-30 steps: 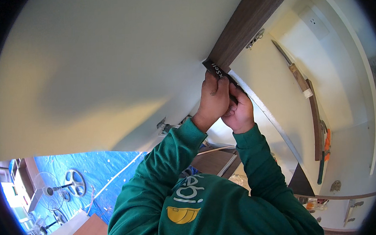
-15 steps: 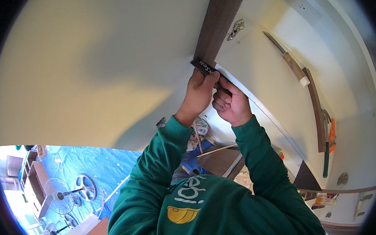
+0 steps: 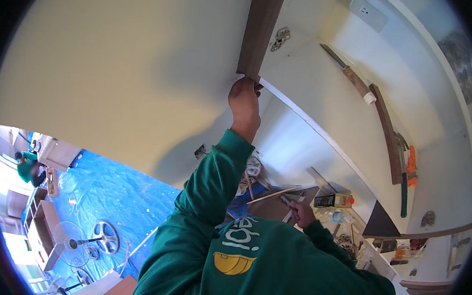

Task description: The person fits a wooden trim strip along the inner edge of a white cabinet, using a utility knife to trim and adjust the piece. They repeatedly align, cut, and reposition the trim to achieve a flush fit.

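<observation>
My left hand [image 3: 244,105] is raised to the lower end of a dark brown wood strip [image 3: 262,31]. Its fingers are closed around the strip's end, where a white panel edge [image 3: 315,127] begins; the fingertips are partly hidden. Low on the right, my right hand [image 3: 302,214] is closed around a slim grey tool [image 3: 285,200] whose kind I cannot make out. Close by lies a dark, box-like container with a red cap [image 3: 334,200].
A wood-handled saw [image 3: 356,80], a brown strip [image 3: 389,134] and a green-handled hammer [image 3: 403,192] lie on the white panel at right. A large pale panel [image 3: 109,74] fills the left. Fans [image 3: 73,244] stand on blue sheeting [image 3: 120,185]; another person [image 3: 28,168] is farther off.
My right hand has dropped from the strip's end to the lower right and now holds a grey tool. The black lettered piece no longer shows. My left hand stays up by the strip.
</observation>
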Motion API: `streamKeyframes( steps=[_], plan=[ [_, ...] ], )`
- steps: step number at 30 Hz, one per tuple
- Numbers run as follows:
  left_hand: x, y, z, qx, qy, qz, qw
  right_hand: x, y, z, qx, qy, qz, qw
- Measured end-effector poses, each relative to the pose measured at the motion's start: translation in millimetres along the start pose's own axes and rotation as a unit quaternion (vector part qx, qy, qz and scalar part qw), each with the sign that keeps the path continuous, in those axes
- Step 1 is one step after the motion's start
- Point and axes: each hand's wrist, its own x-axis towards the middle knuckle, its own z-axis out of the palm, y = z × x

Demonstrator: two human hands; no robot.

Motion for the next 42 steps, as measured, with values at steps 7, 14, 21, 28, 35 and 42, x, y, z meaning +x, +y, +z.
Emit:
streamKeyframes(
  steps=[7,14,21,28,35,42],
  plan=[
    [0.7,-23.9,5.2,0.001,0.061,0.136,0.989,-32.6,122.3,-96.0,-0.546,0.059,-0.211,0.809],
    [18.7,-18.3,-2.9,0.149,0.041,0.259,0.953,-28.2,210.1,-172.8,-0.621,0.093,-0.147,0.764],
    [38.5,-66.2,-85.2,0.479,0.063,0.267,0.834,-4.0,254.0,-193.1,-0.544,0.114,-0.115,0.823],
    [-48.9,-128.0,-155.7,0.664,-0.234,-0.012,0.710,-27.4,188.9,-154.5,-0.416,0.158,-0.109,0.889],
    [-12.7,-79.4,-137.6,0.331,-0.231,0.035,0.914,-34.2,183.9,-140.1,-0.440,0.158,-0.008,0.884],
    [-13.2,37.2,-9.2,-0.117,-0.026,-0.047,0.992,-29.0,212.8,-153.1,-0.461,0.166,0.048,0.870]
  ],
)
